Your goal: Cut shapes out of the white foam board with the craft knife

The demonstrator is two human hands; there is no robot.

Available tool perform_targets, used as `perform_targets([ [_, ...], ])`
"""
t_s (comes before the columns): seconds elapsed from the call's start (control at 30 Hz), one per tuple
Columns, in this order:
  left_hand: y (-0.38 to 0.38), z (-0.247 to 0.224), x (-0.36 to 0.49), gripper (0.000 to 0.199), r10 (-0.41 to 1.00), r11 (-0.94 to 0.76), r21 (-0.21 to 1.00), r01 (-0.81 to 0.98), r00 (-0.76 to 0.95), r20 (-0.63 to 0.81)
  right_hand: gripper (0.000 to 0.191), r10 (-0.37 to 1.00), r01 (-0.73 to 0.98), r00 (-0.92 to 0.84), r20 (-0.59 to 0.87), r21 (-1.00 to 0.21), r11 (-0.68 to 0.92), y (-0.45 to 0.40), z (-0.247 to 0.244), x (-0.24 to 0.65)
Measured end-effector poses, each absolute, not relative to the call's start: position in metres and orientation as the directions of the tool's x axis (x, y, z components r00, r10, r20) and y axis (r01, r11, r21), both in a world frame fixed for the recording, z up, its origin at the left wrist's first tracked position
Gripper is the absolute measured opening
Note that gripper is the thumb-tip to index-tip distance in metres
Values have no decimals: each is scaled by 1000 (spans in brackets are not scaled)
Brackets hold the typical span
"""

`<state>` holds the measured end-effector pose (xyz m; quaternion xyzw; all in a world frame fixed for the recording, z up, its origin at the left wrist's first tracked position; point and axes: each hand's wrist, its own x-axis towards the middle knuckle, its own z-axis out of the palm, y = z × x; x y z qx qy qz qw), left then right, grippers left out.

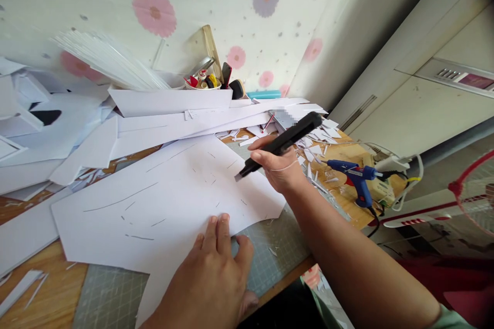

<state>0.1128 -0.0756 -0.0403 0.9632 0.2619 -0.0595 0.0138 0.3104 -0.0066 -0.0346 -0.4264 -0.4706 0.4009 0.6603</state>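
A large white foam sheet [177,200] with short pencil lines and small slits lies over a grey-green cutting mat [104,293]. My right hand [280,162] is closed around a black utility knife [285,139]; its blade points down-left, close above the sheet's right part. Whether the tip touches is not clear. My left hand [216,262] rests at the sheet's near edge, fingertips pressing on it, thumb apart over the mat, holding nothing.
White offcuts [38,113] pile up at the left. A blue glue gun [357,177] stands at the right with its cable. Behind are long white strips [154,128], a cup of small tools [204,82] and scattered scraps. The table's front edge runs by my left hand.
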Motion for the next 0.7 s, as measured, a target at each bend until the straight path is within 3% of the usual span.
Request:
perform_targets([
  [0.1,-76,-45,112,62,492,-870,-20,492,867,-82,23,914,-56,298,277,-950,306,-28,-34,312],
  [0.33,-78,-56,110,67,498,-867,-14,498,867,-9,14,879,279,331,344,-925,257,-56,-55,309],
  [0.53,-80,-46,111,62,501,-866,-32,500,865,-41,17,844,290,386,371,-918,271,-54,-70,310],
  [0.7,-80,-43,112,51,499,-866,-29,499,866,28,21,706,228,566,426,-904,362,-52,-78,314],
])
